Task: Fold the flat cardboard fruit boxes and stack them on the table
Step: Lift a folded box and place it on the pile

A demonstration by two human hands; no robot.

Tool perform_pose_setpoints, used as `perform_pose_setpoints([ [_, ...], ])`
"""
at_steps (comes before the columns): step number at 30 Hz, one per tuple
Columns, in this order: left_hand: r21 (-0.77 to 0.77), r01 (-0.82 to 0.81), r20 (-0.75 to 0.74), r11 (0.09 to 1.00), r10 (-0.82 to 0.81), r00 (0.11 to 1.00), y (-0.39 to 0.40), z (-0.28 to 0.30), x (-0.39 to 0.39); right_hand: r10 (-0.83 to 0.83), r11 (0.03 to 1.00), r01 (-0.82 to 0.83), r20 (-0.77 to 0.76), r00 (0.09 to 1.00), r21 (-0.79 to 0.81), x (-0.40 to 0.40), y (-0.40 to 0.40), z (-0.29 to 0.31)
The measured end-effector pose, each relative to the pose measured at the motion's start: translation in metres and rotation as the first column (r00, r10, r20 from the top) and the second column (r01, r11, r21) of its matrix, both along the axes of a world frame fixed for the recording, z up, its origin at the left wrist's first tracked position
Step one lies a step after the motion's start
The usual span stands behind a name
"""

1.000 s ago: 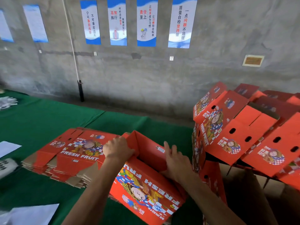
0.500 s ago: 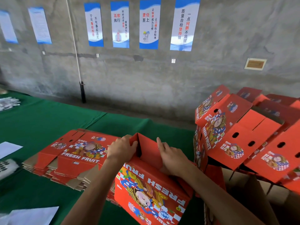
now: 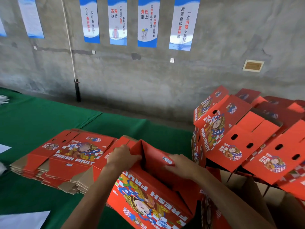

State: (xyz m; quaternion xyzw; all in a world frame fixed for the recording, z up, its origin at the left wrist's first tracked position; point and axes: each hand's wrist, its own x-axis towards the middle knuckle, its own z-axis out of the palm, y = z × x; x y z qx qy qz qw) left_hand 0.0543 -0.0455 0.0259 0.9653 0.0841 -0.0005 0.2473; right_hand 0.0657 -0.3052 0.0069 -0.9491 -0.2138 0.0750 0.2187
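A red, half-opened box [image 3: 153, 192] printed "FRESH FRUIT" is held beside the flat stack [image 3: 66, 161]; its flaps are pinched by the left hand [image 3: 122, 157] and pressed by the flat-fingered right hand [image 3: 179, 164].

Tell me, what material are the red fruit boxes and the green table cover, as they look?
Flat fruit boxes: corrugated cardboard, apparently; brown unprinted flaps and layered edges show, with a red printed face, slightly glossy. Green table cover: likely cloth, matte, with a fold crease.
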Motion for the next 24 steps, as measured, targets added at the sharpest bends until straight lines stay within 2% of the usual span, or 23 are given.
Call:
perform_pose_setpoints([
  [3, 0.081, 0.024, -0.122, 0.996, -0.014, 0.992, -0.008, -0.006, -0.002, -0.055, 0.981, 0.08, 0.143, 0.988, -0.178, -0.001, 0.001, -0.014],
  [7, 0.148, 0.024, -0.152, 0.989, -0.002, 0.988, -0.004, -0.006, 0.0, -0.037, 0.976, 0.072, 0.171, 0.985, -0.206, -0.015, -0.001, -0.018],
  [10, 0.114, 0.059, -0.136, 0.992, -0.043, 0.99, -0.003, -0.007, -0.003, -0.012, 0.959, 0.068, 0.199, 0.98, -0.275, -0.028, 0.003, -0.018],
  [12, 0.041, 0.055, -0.049, 0.998, -0.053, 0.997, -0.004, -0.01, -0.006, 0.014, 0.953, 0.058, 0.235, 0.972, -0.296, -0.033, 0.005, -0.022],
  [14, -0.008, 0.032, 0.055, 0.999, -0.031, 0.998, -0.002, -0.011, -0.009, -0.028, 0.985, 0.054, 0.156, 0.987, -0.165, -0.033, 0.005, -0.017],
  [16, -0.047, 0.027, 0.129, 0.999, -0.021, 0.991, 0.003, -0.012, -0.011, -0.112, 0.987, 0.112, -0.01, 0.994, 0.111, -0.03, 0.003, -0.008],
  [17, -0.081, 0.036, 0.15, 0.996, -0.024, 0.988, 0.006, -0.012, -0.013, -0.136, 0.963, 0.141, -0.036, 0.99, 0.23, -0.029, 0.002, -0.005],
  [19, -0.156, 0.077, 0.169, 0.985, -0.05, 0.984, 0.01, -0.011, -0.015, -0.149, 0.948, 0.128, 0.052, 0.987, 0.291, -0.029, 0.001, -0.006],
  [20, -0.18, 0.1, 0.168, 0.978, -0.07, 0.983, 0.01, -0.012, -0.016, -0.144, 0.966, 0.11, 0.131, 0.981, 0.235, -0.03, 0.003, -0.01],
  [22, -0.191, 0.113, 0.155, 0.975, -0.083, 0.984, 0.004, -0.013, -0.022, -0.107, 0.992, 0.124, 0.351, 0.93, -0.026, -0.031, 0.01, -0.025],
  [24, -0.234, 0.057, 0.218, 0.971, -0.005, 0.976, -0.003, -0.015, -0.03, -0.072, 0.951, 0.217, 0.525, 0.848, -0.219, -0.031, 0.017, -0.039],
])
